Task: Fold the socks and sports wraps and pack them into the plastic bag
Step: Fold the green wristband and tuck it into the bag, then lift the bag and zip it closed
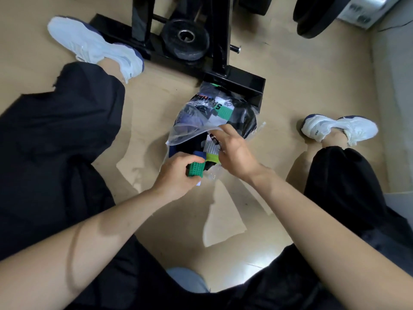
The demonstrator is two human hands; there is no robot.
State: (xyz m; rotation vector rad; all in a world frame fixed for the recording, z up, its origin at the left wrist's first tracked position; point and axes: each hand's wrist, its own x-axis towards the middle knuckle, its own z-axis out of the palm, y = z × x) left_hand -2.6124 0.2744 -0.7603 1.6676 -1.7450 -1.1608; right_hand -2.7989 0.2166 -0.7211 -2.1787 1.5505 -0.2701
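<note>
Sitting on the wooden floor (290,97), the person's left hand (176,175) is gripping a rolled green sock (195,171) at the mouth of the clear plastic bag (192,129), while the right hand (234,151) is pinching its rim

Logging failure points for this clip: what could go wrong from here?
The plastic bag looks nearly full, so the green roll in the left hand may jam at the mouth or come unrolled. The right hand holds only the thin edge of the bag, which could slip or tear.
</note>
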